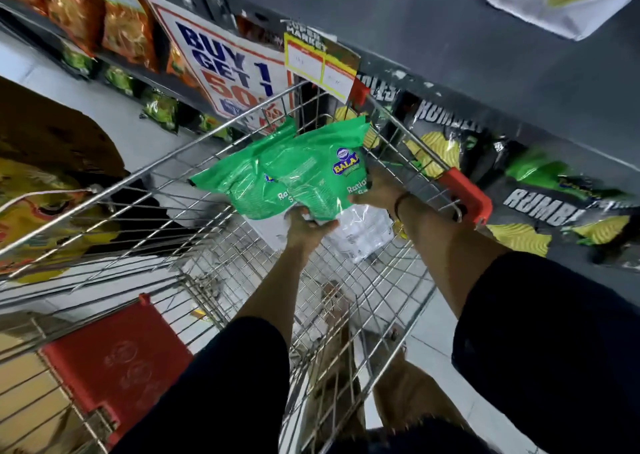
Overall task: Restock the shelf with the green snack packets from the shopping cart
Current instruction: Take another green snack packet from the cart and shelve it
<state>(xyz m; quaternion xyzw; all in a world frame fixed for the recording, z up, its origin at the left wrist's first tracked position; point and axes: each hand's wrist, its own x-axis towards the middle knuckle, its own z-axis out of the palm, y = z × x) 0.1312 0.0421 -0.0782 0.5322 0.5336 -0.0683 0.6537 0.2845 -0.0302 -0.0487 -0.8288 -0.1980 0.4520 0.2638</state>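
Note:
Two overlapping green snack packets [294, 173] hang above the wire shopping cart [166, 190], inside its far end. My left hand [308, 227] grips their lower edge from beneath. My right hand [375, 187] clasps the right edge of the front packet, next to the cart's right rim. A white packet [363, 232] lies in the cart below the green ones. The dark grey shelf [450, 55] runs along the right, just past the cart.
Black and yellow snack bags [446, 149] line the shelf level beside the cart's right side. A "Buy 1 Get 1" sign [228, 66] and price tags [318, 62] hang at the shelf edge ahead. Orange bags [104, 21] fill shelves at upper left. The cart's red child-seat flap [110, 360] is near me.

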